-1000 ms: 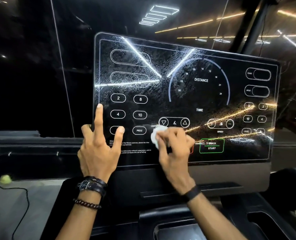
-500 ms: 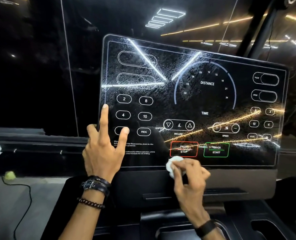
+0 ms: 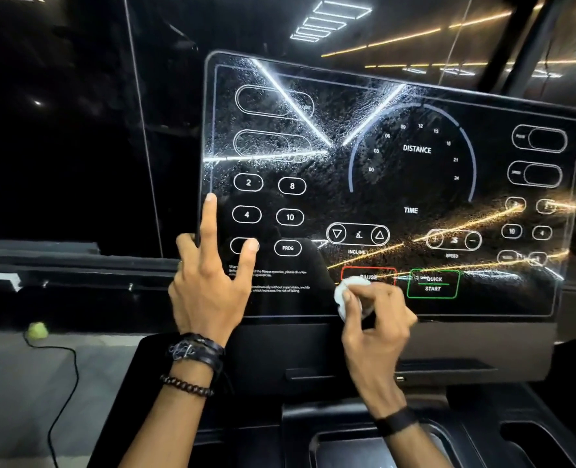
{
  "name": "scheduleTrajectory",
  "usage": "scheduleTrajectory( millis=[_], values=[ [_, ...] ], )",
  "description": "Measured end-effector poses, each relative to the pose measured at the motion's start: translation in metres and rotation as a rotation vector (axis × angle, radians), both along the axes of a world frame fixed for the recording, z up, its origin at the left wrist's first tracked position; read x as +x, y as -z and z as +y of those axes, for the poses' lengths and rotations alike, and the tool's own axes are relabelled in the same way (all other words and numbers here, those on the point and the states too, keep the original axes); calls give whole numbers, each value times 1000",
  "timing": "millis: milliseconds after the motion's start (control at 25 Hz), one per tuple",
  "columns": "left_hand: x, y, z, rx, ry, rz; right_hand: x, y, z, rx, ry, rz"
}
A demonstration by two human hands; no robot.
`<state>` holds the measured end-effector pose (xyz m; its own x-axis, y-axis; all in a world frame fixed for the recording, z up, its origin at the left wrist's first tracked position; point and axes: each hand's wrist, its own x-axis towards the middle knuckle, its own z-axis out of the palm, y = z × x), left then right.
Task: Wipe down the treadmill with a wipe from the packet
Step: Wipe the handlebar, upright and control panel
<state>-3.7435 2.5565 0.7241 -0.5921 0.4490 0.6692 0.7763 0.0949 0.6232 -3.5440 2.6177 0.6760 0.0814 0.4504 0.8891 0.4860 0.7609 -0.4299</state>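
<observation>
The treadmill's glossy black console screen [image 3: 414, 184] fills the middle of the view, smeared with wet streaks and printed with buttons and a distance dial. My right hand [image 3: 377, 336] holds a crumpled white wipe [image 3: 349, 292] against the screen's lower part, over the red pause/stop button. My left hand [image 3: 209, 288] rests on the screen's lower left edge, with its fingers spread straight against the glass. The wipe packet is not in view.
Below the screen lies the dark console tray with recessed holders [image 3: 533, 444]. To the left are a grey floor with a black cable [image 3: 67, 383] and a small yellow-green ball [image 3: 37, 330]. Dark glass behind reflects ceiling lights.
My right hand with the wipe went down from beside the incline buttons to the screen's bottom edge, then back up onto the pause/stop button. My left hand stayed put.
</observation>
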Motion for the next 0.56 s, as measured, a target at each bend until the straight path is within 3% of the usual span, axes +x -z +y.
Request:
scheduleTrajectory(
  millis=[240,560],
  values=[
    [1,1,-1,19,7,7,-4,24,-9,22,-15,-119],
    [1,2,0,28,8,12,-4,25,-11,16,-20,-103]
  ],
)
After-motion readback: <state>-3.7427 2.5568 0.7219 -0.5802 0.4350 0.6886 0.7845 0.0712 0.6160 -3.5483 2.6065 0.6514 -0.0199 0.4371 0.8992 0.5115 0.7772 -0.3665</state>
